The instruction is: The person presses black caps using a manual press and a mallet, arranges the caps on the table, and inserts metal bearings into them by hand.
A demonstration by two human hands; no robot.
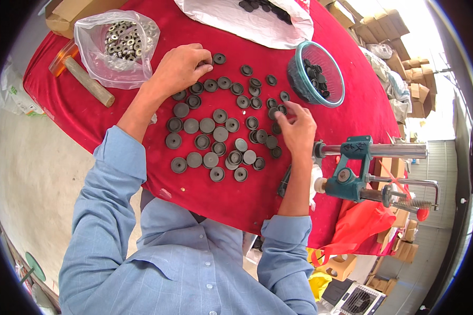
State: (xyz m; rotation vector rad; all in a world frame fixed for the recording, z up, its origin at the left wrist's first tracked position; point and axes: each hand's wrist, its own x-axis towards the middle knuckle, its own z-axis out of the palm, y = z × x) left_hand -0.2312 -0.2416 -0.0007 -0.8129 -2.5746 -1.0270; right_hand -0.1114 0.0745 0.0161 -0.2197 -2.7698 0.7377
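Many small dark grey round caps (206, 125) lie spread over the red cloth, some showing a rimmed side with a centre stud, others a flat face. My left hand (180, 69) is above the far left of the spread, fingers curled, thumb and fingertips close to a single cap (219, 59). Whether anything is between those fingers is hidden. On the right side, my right hand (298, 128) has thumb and forefinger closing round a dark cap (274, 113) at their tips, with other caps right beside it. A few caps overlap one another near the middle front.
A clear plastic bag (96, 55) of metal ring-shaped parts stands far left, beside a wooden-handled hammer (89, 82). A teal basket (300, 79) holds black parts at far right. A white sack (236, 29) lies at the back. A green hand press (355, 168) stands right of my right forearm.
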